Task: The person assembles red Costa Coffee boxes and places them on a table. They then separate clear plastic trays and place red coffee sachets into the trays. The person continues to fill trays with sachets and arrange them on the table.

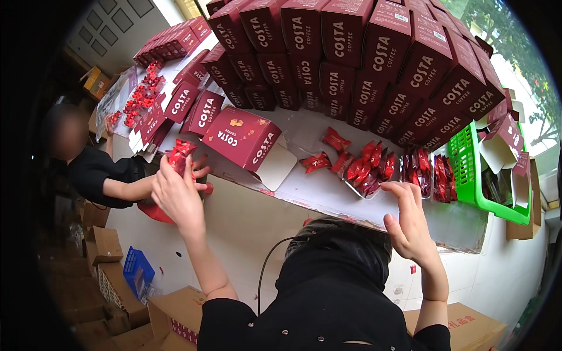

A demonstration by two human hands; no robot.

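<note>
My left hand (177, 199) is raised at the left, its fingers closed around a few shiny red packets (181, 150). Right behind it shows a co-worker's hand (201, 171), partly covered by mine. Over the table's near edge, my right hand (410, 221) is bent with thumb and fingers apart and nothing in it. Its fingertips are beside a clear tray (366, 196) filled with red packets (370, 161). More filled trays of red packets (417, 169) stand to the right, and loose red packets (317, 162) lie left of the tray.
A tall stack of maroon boxes (342, 35) rises at the back. An open maroon box (240, 137) lies on the white table (328, 202). A green basket (468, 169) stands at the right end. At the left, a co-worker (96, 175) sits; cardboard cartons (175, 316) and a blue basket (138, 272) are on the floor.
</note>
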